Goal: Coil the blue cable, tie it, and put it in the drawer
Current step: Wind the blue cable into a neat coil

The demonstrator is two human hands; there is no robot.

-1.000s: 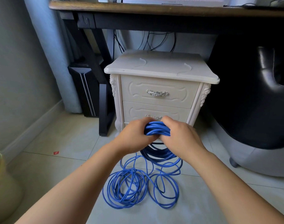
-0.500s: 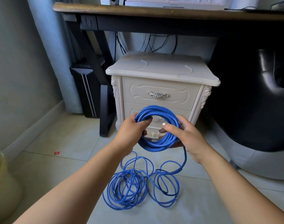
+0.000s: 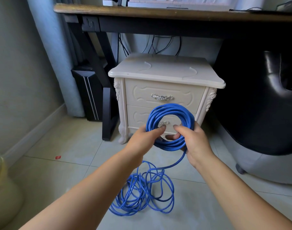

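My left hand (image 3: 144, 138) and right hand (image 3: 197, 143) both grip the coiled cable (image 3: 169, 108) at its lower arc. Judged light, springy; pinch all loops together or they fan.

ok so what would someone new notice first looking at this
The blue cable stands out first: a neat ring of it held up by the left hand and right hand, right in front of the lower drawer of the cream nightstand. Next come the loose loops of the same cable, lying tangled on the floor tiles below the hands and joined to the ring by one strand.
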